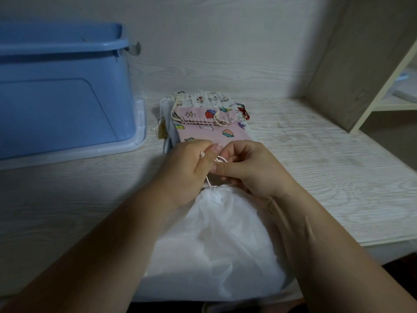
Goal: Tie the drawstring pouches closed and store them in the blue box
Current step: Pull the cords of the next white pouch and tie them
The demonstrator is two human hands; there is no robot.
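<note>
Pale wood-grain counter [316,166] runs back to a plain wall in dim light. At its middle the left hand [191,163] and the right hand [250,168] meet, fingers curled, and each pinches the white cord [220,159]. A knotted end pokes out above the left forefinger, and a small loop shows between the two thumbs. How the cord runs inside the fingers is hidden.

The cord drops to the gathered neck of a sheer white pouch [221,233], which lies on the near edge of the counter between the forearms. Its contents cannot be made out, and its near end hangs over the counter edge.

Just beyond the hands lies a stack of flat pouches, with a pink fruit-print pouch [214,129] on top and a white animal-print pouch [203,99] under it. The lower ones are mostly covered.

At far left stands the blue box [63,98] on a clear plastic base [140,123], cut off by the frame; its inside is out of sight. A wooden shelf unit [338,64] rises at the right.
</note>
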